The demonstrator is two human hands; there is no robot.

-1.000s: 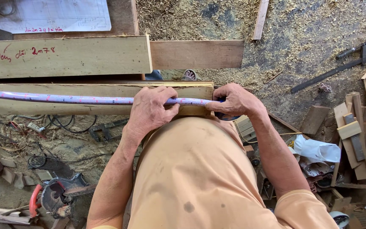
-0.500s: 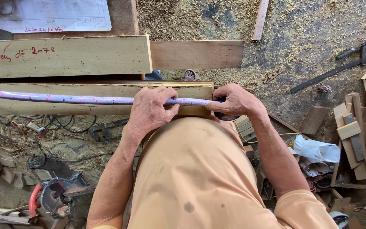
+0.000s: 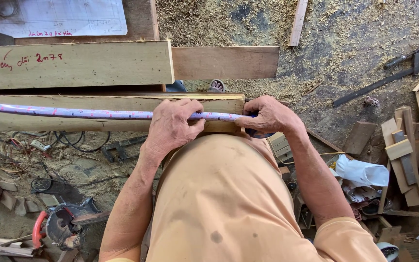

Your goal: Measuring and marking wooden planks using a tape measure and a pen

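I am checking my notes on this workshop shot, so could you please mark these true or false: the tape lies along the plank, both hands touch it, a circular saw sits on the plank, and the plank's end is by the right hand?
1. The measuring tape lies stretched along the plank. True.
2. Both the left hand and the right hand are on the tape. True.
3. The circular saw sits on the plank. False: it lies on the sawdust-strewn floor, lower left.
4. The plank's end is far from the right hand. False: it ends right beside it.
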